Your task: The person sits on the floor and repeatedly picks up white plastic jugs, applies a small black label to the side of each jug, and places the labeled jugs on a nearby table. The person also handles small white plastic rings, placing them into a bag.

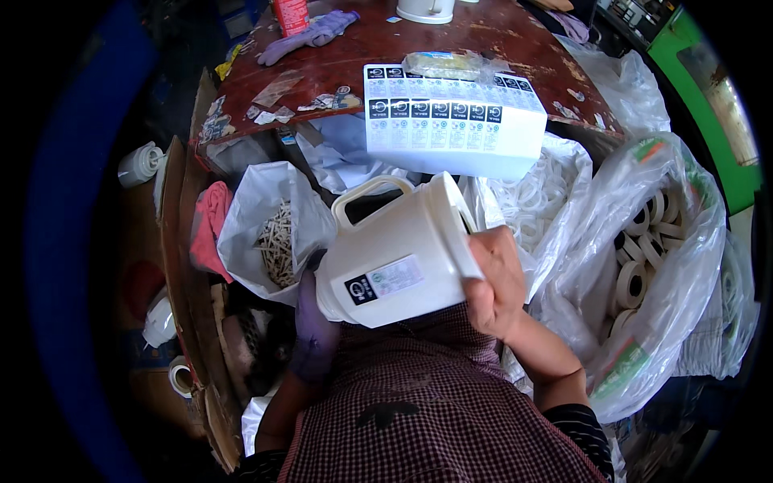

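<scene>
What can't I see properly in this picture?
Head view: inside of the white jug, facing away, partly behind the right hand.
Head view: some fingers of the left hand, behind the jug.
Head view: top of the white container, cut by upper edge.
Head view: fine print on the label, too small.

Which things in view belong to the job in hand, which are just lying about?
Likely the job:
- jug, held by left hand and right hand
- label on the jug
- label sheet, similar prints

Apparently lying about:
- loose glove
- red can
- pink cloth
</scene>
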Demonstrator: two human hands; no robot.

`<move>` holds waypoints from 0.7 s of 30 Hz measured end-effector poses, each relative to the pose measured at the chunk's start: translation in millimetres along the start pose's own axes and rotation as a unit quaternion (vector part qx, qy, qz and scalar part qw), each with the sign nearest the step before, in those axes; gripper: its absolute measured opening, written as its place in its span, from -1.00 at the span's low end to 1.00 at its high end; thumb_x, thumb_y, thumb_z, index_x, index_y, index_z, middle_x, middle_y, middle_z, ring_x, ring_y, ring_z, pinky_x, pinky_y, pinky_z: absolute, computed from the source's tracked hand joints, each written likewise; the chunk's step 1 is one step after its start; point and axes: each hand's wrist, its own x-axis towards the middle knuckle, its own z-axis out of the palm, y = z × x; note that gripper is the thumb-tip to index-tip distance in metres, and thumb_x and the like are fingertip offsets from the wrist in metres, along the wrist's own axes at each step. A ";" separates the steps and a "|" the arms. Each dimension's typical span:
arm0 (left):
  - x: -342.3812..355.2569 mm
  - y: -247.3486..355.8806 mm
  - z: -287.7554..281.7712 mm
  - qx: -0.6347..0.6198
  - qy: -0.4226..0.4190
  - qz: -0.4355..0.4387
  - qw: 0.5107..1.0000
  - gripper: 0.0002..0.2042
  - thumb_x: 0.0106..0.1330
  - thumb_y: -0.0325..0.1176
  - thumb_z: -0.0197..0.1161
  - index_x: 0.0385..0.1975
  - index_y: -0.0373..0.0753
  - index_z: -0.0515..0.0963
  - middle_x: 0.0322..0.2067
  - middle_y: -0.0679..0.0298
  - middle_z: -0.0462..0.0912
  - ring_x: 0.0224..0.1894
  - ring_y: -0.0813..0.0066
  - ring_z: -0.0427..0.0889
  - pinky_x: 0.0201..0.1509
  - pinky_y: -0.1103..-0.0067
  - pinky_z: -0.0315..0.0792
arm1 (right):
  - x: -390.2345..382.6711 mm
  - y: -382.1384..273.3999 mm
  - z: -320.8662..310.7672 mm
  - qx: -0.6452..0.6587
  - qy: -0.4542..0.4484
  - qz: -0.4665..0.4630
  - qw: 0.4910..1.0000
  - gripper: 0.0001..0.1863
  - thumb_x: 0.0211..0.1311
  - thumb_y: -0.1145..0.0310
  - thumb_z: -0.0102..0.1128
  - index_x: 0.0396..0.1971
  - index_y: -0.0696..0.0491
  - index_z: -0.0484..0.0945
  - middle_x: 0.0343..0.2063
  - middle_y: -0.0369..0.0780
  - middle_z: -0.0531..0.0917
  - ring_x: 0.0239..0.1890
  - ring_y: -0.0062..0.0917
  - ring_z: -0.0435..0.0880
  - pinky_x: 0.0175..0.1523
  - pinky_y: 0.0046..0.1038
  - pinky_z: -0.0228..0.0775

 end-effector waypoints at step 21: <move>-3.0 43.7 -25.2 0.121 -0.013 0.536 0.835 -0.35 0.31 0.27 0.07 0.04 -0.26 0.29 0.10 -0.09 0.39 0.03 -0.03 0.52 0.03 0.15 0.55 | -28.4 32.3 -7.5 0.314 -0.007 0.515 0.797 -0.43 0.55 -0.04 -0.17 -0.05 0.18 0.61 -0.32 -0.31 0.65 -0.25 -0.69 0.52 -0.08 -0.59 0.39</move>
